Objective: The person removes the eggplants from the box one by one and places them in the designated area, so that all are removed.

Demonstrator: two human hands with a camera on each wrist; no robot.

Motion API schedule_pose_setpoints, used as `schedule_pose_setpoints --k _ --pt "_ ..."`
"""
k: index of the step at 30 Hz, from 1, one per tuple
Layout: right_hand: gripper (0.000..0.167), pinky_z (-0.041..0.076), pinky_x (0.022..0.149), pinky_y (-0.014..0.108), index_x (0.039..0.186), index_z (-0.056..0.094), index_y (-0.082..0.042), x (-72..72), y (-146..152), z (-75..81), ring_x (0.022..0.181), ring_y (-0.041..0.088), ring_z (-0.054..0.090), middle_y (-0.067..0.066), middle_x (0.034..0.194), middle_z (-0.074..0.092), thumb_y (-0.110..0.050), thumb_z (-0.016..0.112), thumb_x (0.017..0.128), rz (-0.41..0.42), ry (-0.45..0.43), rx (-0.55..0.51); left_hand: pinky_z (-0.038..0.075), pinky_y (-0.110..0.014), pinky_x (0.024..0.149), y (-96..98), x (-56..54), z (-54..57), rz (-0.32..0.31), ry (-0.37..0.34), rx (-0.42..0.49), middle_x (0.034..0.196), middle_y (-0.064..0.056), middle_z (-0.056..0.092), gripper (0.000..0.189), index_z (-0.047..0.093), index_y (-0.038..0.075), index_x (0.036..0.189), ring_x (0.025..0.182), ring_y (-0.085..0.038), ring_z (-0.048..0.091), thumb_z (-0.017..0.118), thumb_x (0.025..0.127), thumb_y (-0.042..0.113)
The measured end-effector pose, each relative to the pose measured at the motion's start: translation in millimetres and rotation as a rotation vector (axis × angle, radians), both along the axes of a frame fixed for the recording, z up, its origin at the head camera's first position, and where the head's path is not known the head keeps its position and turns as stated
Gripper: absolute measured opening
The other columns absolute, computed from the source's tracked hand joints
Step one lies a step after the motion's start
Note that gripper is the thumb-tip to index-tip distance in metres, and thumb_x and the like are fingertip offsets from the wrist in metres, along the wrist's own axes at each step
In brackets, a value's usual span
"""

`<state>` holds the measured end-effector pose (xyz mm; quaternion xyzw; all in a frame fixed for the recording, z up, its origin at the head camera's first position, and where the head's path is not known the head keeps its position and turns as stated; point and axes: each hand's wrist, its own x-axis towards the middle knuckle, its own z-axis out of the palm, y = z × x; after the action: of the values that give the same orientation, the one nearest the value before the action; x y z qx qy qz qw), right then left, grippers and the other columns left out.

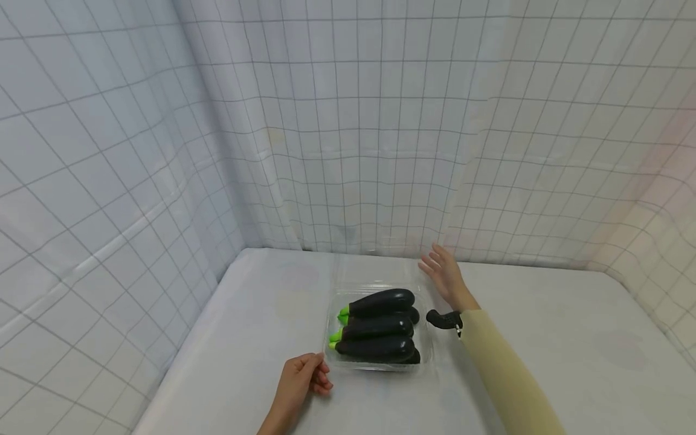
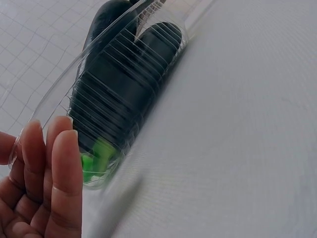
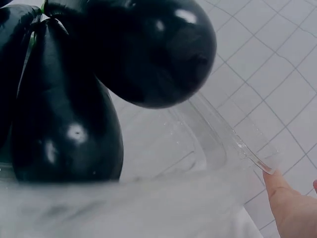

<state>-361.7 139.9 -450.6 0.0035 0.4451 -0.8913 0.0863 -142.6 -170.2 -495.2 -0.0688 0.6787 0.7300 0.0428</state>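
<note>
Several glossy dark eggplants (image 1: 377, 327) with bright green stems lie piled in a clear plastic container (image 1: 375, 367) in the middle of the table. Its transparent lid (image 1: 375, 273) is folded back on the far side. My left hand (image 1: 301, 379) pinches the near left corner of the rim between thumb and forefinger; the left wrist view shows this rim (image 2: 55, 94) close up. Beside the lid, at the far right corner, my right hand (image 1: 446, 278) has its fingers spread. One fingertip (image 3: 272, 177) meets the edge of the clear plastic in the right wrist view.
A white table (image 1: 250, 326) carries the container. White sheeting with a dark grid (image 1: 380, 139) hangs behind it and along both sides. A black wrist strap (image 1: 446, 319) sits at the right sleeve (image 1: 500, 368).
</note>
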Motion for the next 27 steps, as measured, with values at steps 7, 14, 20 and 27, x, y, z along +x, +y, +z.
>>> schedule_pose_setpoints --k 7,14,20,27 --pt "0.07 0.029 0.108 0.039 0.151 -0.004 -0.008 0.3 2 -2.4 0.141 0.034 0.01 0.017 0.155 -0.01 -0.023 0.043 0.102 0.02 0.006 0.032 0.055 -0.032 0.051 -0.3 -1.3 -0.4 0.029 0.021 -0.008 0.058 -0.008 0.058 0.03 0.06 -0.006 0.074 0.05 -0.016 0.061 0.051 0.096 0.013" --pt "0.068 0.029 0.108 0.04 0.151 0.0 -0.007 3.8 5 -5.5 0.14 0.035 0.011 0.02 0.154 -0.008 -0.026 0.043 0.101 0.027 -0.023 0.101 0.055 -0.033 0.051 -0.3 -0.7 -0.2 0.039 0.024 0.005 0.058 -0.009 0.058 0.03 0.059 -0.006 0.073 0.05 -0.016 0.06 0.052 0.096 0.013" --pt "0.068 0.028 0.108 0.041 0.151 -0.002 -0.005 5.4 7 -5.1 0.14 0.036 0.011 0.022 0.154 -0.007 -0.024 0.042 0.102 0.051 -0.02 0.148 0.055 -0.032 0.051 -0.9 -0.4 0.1 0.058 0.015 0.007 0.059 -0.009 0.058 0.03 0.059 -0.005 0.073 0.05 -0.016 0.06 0.051 0.096 0.014" --pt "0.085 0.038 0.102 0.038 0.149 0.002 0.003 9.8 12 -6.8 0.137 0.039 0.021 0.028 0.152 0.004 -0.037 0.054 0.095 0.051 0.044 0.321 0.055 -0.032 0.05 -0.7 -1.7 -2.9 0.051 0.023 0.007 0.058 -0.008 0.057 0.031 0.058 -0.003 0.072 0.05 -0.015 0.059 0.049 0.096 0.014"
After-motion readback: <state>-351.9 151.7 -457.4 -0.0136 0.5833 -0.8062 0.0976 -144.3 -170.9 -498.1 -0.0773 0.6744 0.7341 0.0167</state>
